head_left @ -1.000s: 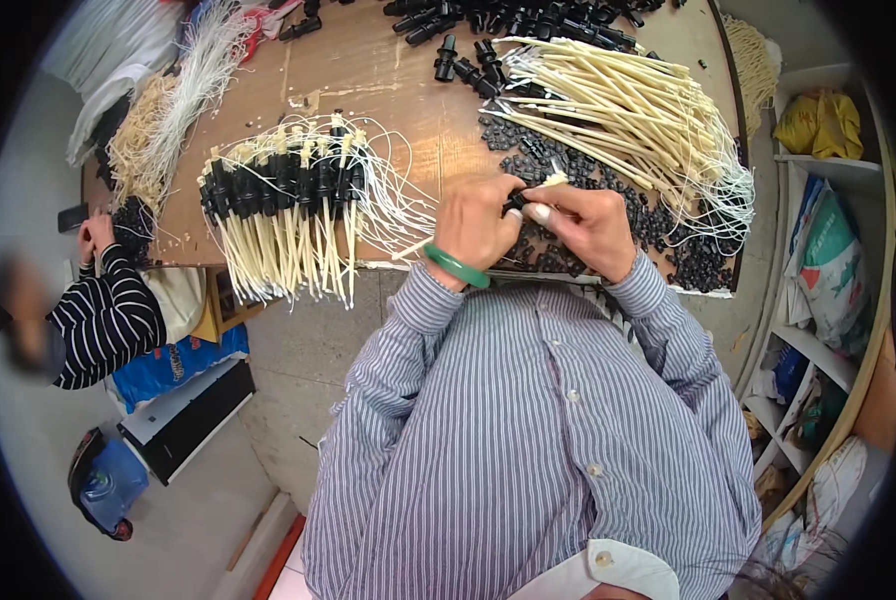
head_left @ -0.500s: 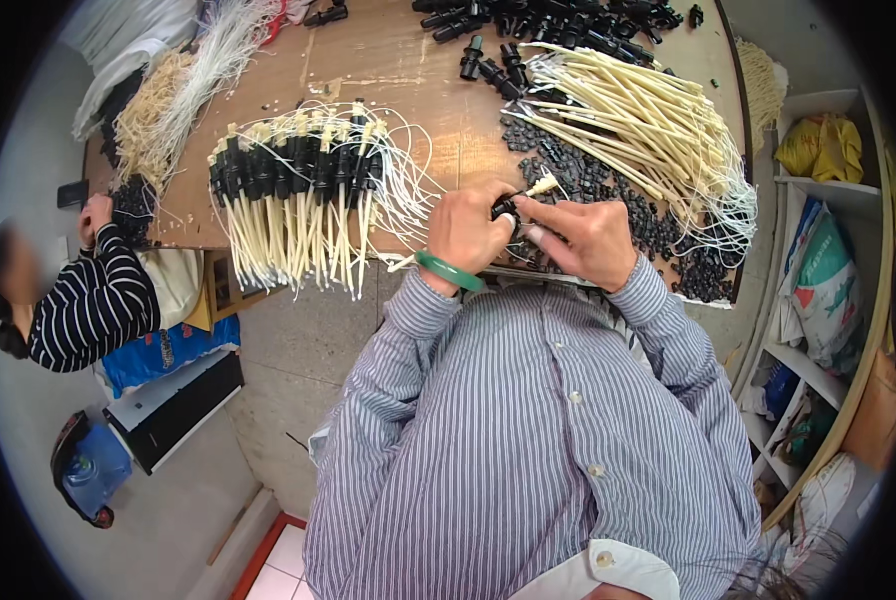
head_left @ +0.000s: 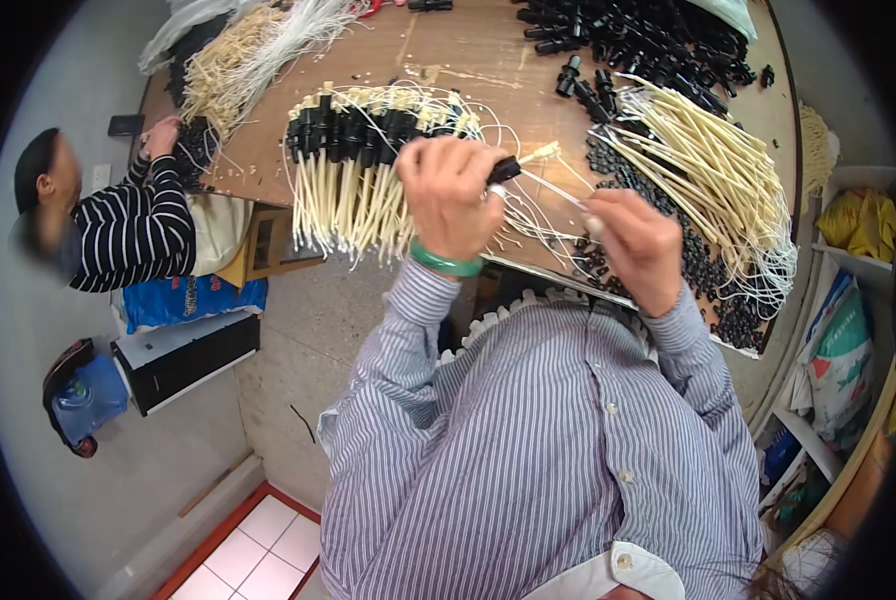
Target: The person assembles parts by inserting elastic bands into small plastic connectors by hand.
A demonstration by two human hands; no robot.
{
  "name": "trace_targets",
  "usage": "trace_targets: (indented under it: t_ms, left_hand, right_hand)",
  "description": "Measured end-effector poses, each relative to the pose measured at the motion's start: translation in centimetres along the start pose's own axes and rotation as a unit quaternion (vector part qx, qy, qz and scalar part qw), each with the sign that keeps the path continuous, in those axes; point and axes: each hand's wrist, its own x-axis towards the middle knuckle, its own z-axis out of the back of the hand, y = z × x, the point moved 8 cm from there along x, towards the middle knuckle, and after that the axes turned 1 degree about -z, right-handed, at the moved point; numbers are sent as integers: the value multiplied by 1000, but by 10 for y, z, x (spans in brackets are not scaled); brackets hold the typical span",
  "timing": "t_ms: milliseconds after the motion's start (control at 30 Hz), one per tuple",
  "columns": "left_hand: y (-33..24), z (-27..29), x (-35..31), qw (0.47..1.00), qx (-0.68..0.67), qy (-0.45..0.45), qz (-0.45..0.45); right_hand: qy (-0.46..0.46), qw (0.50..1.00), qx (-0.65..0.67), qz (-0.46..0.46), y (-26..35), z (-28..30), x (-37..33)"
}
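Observation:
My left hand (head_left: 448,195) is wrapped round a black plastic connector (head_left: 505,170), raised over the table's front edge. A cream tip (head_left: 541,152) sticks out beside the connector. From it a white cord (head_left: 556,190) runs taut to my right hand (head_left: 636,235), whose thumb and fingers are pinched on it. Left of my hands lies a row of black connectors (head_left: 343,130) with cream tubes (head_left: 343,205) hanging over the edge and loose white cords. To the right, a bundle of cream tubes (head_left: 703,175) ends in white cords, with small black parts (head_left: 673,210) scattered beside it.
More black connectors (head_left: 633,40) are heaped at the back right of the brown table (head_left: 458,55). Cream and white strands (head_left: 268,60) lie at the back left. A co-worker (head_left: 118,230) in a striped top sits at the left end. Shelves (head_left: 853,275) stand at the right.
My hands have moved apart, the right one drawing away with the white cord stretched between them. The left hand has risen with the connector. The whole view has shifted.

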Motion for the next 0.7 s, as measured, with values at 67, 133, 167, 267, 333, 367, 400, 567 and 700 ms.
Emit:
trace_targets:
  t_ms: [67,133,167,267,333,367,400,567,700]
  left_hand:
    - [26,15,5,996,84,-27,29]
    - [63,39,10,979,168,-81,78]
    - [78,51,11,971,198,-97,93]
    - [136,51,10,944,273,-79,168]
    - [141,43,18,946,266,-62,176]
    - [134,46,17,948,258,-92,161]
    - [119,46,16,952,242,-118,144]
    - [12,-31,44,984,-176,33,-2]
    - [-12,-117,83,985,-159,60,-44]
  right_hand:
    - [-94,994,61,13,-3,28,10]
    - [-169,959,192,-118,-30,42,7]
    - [-132,964,181,-142,-34,36,7]
    - [-6,998,61,9,-7,-14,-3]
    - [81,995,40,-36,-6,-31,-14]
    - [51,998,27,-35,-8,-26,-14]
    - [44,998,16,-52,-15,-21,-17]
    - [-57,982,-89,-158,-85,30,-24]
    - [-140,917,-339,-157,-100,75,-36]
